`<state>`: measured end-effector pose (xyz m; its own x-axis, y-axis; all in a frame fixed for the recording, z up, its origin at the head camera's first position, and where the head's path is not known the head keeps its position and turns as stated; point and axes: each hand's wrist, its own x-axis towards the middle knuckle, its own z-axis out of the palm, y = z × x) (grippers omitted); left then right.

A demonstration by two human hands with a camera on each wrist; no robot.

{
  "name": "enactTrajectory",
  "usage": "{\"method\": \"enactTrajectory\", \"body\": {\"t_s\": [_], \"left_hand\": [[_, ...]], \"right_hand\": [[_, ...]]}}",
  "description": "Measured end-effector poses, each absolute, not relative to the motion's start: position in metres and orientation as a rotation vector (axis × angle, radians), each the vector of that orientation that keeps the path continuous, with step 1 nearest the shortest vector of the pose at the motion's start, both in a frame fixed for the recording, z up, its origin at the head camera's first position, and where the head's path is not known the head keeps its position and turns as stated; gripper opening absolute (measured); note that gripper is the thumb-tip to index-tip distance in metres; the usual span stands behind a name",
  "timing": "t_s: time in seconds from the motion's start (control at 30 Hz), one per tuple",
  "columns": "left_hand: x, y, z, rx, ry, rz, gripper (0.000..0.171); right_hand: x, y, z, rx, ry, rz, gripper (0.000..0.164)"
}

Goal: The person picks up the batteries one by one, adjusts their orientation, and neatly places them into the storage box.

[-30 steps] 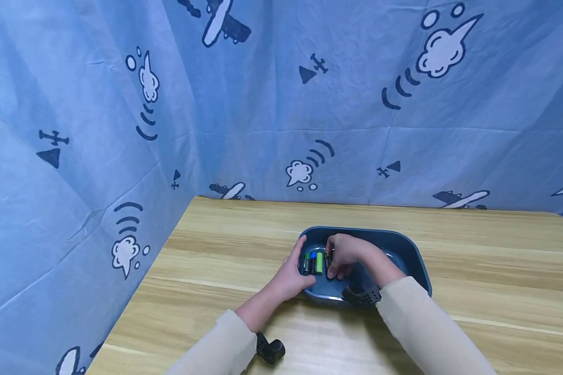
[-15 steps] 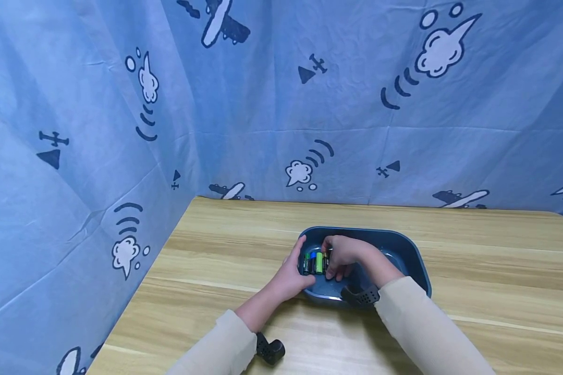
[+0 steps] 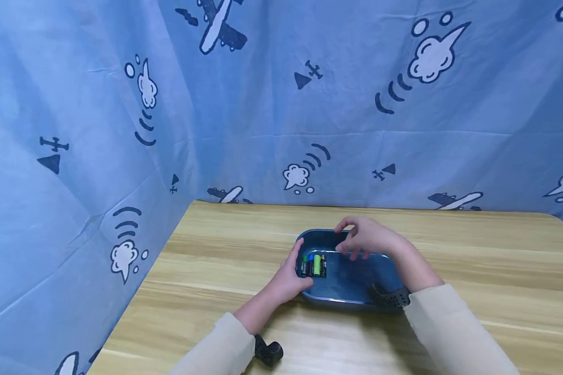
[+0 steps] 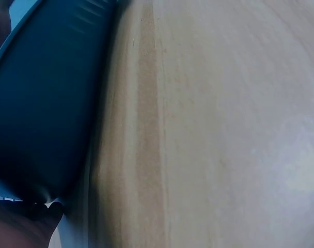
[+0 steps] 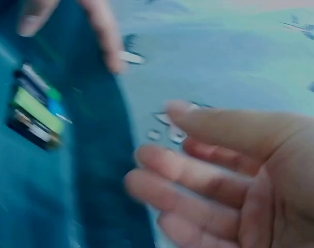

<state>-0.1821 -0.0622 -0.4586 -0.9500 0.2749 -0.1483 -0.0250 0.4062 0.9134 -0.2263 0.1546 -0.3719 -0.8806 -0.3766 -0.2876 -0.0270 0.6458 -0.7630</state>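
Several batteries stand side by side in a row at the left end of a dark blue plastic tub [image 3: 342, 297]. Among them are a bright green battery [image 3: 316, 265], a black one with a gold end [image 3: 322, 266], a blue-ended one [image 3: 310, 265] and a dark green-ended one [image 3: 304, 266]. My left hand [image 3: 286, 278] holds the tub's left end, thumb at the front corner and index finger along the rim. Above the tub's back rim is my right hand [image 3: 368, 237], fingers loosely bent with nothing between them. In the right wrist view the batteries [image 5: 38, 106] are blurred.
The tub stands on a wood-grain table [image 3: 234, 245]. A blue cloth [image 3: 244, 104] printed with planes and clouds hangs behind and to the left. Black wrist straps [image 3: 268, 351] are on both arms.
My right hand has let go of the gold-ended black battery, which now stands against the green one. That hand has risen and moved right and back. The left hand stays at the tub.
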Motion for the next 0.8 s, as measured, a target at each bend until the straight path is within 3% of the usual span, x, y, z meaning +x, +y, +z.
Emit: {"method": "enactTrajectory", "body": {"t_s": [0.23, 0.47, 0.8], "left_hand": [[-0.182, -0.064, -0.458, 0.233, 2.382, 1.55, 0.09], [-0.183, -0.069, -0.458, 0.251, 2.387, 1.551, 0.09], [-0.182, -0.064, -0.459, 0.248, 2.393, 1.544, 0.089]], "right_hand": [[-0.209, 0.223, -0.348, -0.392, 2.745, -1.254, 0.038], [-0.202, 0.285, -0.378, -0.309, 2.719, -1.135, 0.029], [-0.188, 0.306, -0.434, -0.63, 2.473, -1.034, 0.071]]}}
